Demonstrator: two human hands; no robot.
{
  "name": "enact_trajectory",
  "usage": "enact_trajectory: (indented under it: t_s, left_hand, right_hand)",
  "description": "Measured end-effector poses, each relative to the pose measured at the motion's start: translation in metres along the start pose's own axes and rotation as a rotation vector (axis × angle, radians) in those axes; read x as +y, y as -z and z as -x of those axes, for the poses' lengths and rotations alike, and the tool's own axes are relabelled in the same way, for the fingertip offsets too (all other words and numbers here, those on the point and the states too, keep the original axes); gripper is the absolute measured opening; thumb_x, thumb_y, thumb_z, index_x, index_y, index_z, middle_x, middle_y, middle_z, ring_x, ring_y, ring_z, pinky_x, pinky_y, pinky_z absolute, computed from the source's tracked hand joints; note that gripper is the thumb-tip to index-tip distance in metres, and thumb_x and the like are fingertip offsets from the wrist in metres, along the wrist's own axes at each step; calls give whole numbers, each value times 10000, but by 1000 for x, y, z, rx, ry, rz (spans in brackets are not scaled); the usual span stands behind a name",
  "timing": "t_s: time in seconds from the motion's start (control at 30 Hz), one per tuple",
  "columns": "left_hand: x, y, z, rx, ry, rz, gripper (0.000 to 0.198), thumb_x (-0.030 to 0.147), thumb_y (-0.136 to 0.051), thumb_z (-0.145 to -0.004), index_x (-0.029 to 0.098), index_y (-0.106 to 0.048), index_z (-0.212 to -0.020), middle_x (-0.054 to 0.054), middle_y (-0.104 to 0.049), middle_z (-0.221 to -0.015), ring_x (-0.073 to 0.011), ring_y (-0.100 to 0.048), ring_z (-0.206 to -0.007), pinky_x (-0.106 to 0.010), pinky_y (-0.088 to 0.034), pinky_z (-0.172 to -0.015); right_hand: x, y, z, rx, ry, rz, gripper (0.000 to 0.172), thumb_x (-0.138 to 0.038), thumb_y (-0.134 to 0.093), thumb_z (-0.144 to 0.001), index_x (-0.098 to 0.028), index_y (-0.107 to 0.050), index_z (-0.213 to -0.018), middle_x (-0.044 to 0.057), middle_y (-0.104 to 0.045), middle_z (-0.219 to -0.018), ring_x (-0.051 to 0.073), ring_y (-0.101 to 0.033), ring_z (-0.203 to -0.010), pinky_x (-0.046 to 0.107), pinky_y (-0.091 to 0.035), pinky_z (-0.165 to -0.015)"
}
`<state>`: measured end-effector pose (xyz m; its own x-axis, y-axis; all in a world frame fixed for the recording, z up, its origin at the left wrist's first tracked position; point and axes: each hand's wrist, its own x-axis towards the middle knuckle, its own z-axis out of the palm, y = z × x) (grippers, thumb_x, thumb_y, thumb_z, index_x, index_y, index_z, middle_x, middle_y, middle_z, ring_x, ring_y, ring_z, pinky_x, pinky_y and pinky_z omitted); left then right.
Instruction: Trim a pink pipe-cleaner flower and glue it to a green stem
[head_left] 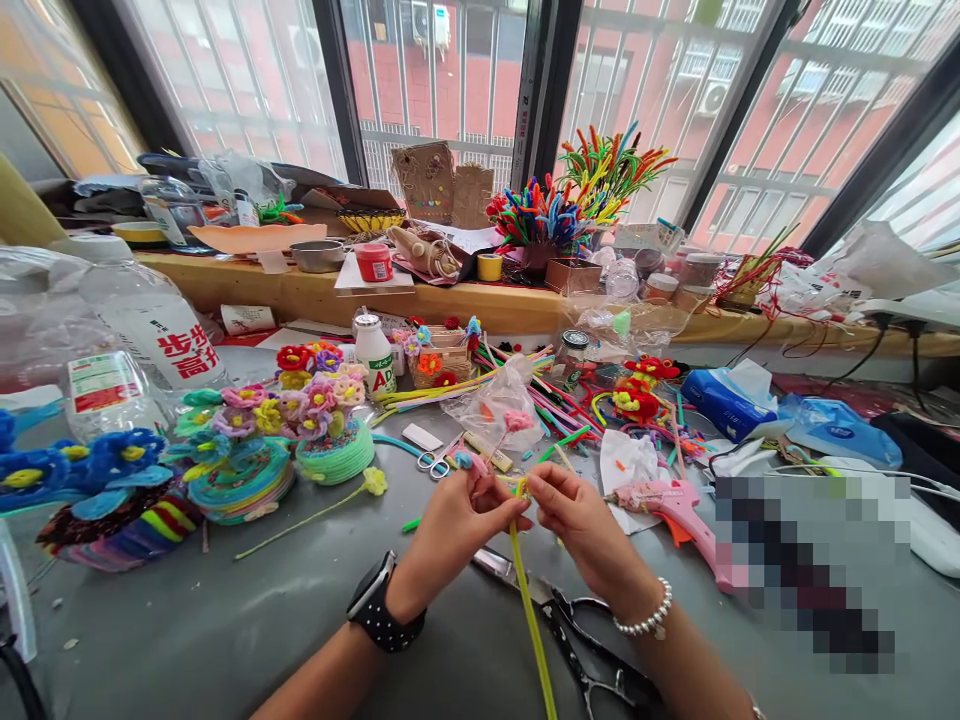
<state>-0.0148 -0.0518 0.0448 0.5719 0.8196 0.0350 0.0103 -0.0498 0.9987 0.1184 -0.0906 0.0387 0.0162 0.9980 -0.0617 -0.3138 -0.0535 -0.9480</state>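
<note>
Above the grey table, my left hand (472,515) pinches a yellow pipe-cleaner strand (531,620) near its upper end; a small pink and blue fuzzy piece shows at its fingertips. The fingers of my right hand (574,515) are closed on the same yellow strand, close to the left fingertips. From there the strand hangs down toward the bottom edge. Large black-handled scissors (559,610) lie open beneath the hands. To the right of my right hand lies a pink glue gun (686,510), its nozzle pointing left.
Flower-topped pots (337,450) line the left side, with a single yellow flower (375,482) before them. Small scissors (433,463), a white bottle (373,355) and loose colored stems (570,440) lie beyond my hands. A blue tissue pack (727,400) is at right.
</note>
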Motion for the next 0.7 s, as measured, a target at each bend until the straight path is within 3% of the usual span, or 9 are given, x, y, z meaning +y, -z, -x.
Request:
enact_trajectory:
  t_s: [0.2,0.3,0.5,0.7]
  left_hand:
    - [1,-1,3,-70,24,-58,217,292,-591,-678,159,-437,-604,9,-562,-591,-187,-630,-607,-277,-486,-575]
    - [0,-3,4,-78,10,-89,201,293,-589,-680,157,-457,-611,5,-571,-590,-181,-626,-591,-266,-481,-552]
    - [10,-1,4,-100,84,-1,208,278,-633,-636,142,-482,-591,15,-580,-550,-163,-622,-570,-243,-484,-545]
    - [20,1,5,-103,224,202,310,268,-666,-602,157,-380,-553,-12,-639,-640,-176,-639,-626,-256,-495,-595]
  right_hand:
    - [-19,16,1,-37,307,740,295,-337,-410,-829,-164,-458,-595,-27,-413,-582,100,-359,-546,221,-267,-500]
    - [-24,16,5,-101,356,959,304,-318,-408,-833,-173,-401,-566,-37,-380,-556,100,-337,-524,221,-250,-479]
    - [-26,15,8,-169,311,997,307,-307,-378,-843,-176,-394,-566,-41,-369,-542,99,-328,-512,212,-251,-463]
    - [-21,9,7,-11,364,832,301,-319,-380,-837,-183,-389,-568,-37,-365,-543,107,-340,-514,223,-251,-475]
